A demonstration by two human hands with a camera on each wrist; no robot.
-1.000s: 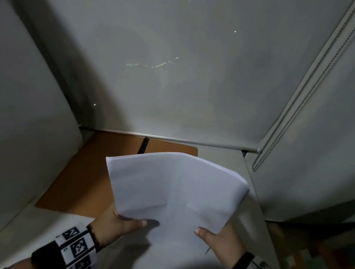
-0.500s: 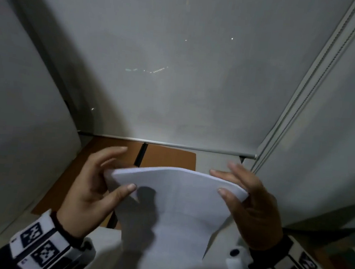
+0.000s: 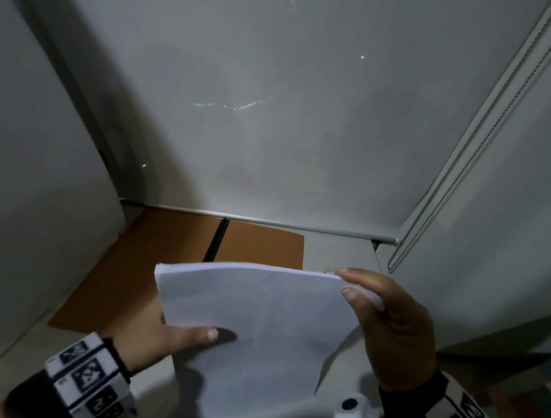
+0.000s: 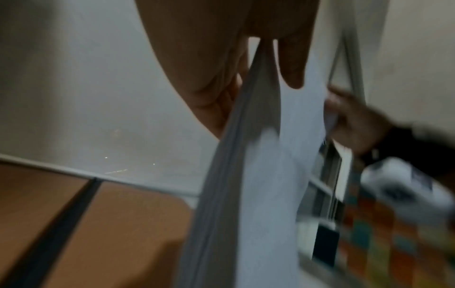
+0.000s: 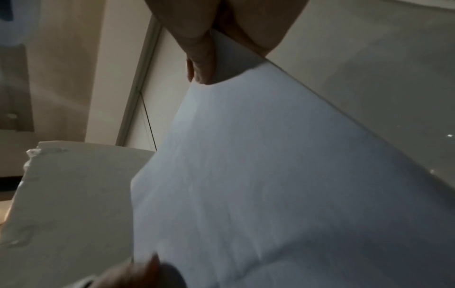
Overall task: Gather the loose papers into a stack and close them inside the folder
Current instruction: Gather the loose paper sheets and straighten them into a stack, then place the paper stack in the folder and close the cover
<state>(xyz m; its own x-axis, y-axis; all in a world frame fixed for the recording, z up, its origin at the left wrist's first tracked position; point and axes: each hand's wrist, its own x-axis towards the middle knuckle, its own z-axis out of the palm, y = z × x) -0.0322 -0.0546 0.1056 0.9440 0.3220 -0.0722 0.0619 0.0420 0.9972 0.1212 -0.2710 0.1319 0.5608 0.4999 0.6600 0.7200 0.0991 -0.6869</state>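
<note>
A stack of white papers (image 3: 257, 320) stands nearly upright above the grey desk (image 3: 336, 254), its top edge bowed. My left hand (image 3: 170, 333) holds the stack's lower left side, thumb across the front and fingers behind. My right hand (image 3: 387, 318) pinches the top right corner between thumb and fingers. An open brown folder (image 3: 163, 259) with a dark spine lies flat behind and to the left of the papers. The left wrist view shows the papers (image 4: 258, 175) edge-on, above the folder (image 4: 118, 224). In the right wrist view the papers (image 5: 270, 175) fill the frame.
A grey blind (image 3: 276, 109) hangs right behind the desk, with its bottom rail (image 3: 266, 220) over the folder's far edge. A bead cord (image 3: 453, 177) hangs at the right. Grey panels close in both sides. Coloured floor tiles (image 3: 530, 404) show at the lower right.
My left hand has slid from the top left corner down to the stack's lower left side. The right hand stays at the top right corner. The stack stands more upright than one second ago.
</note>
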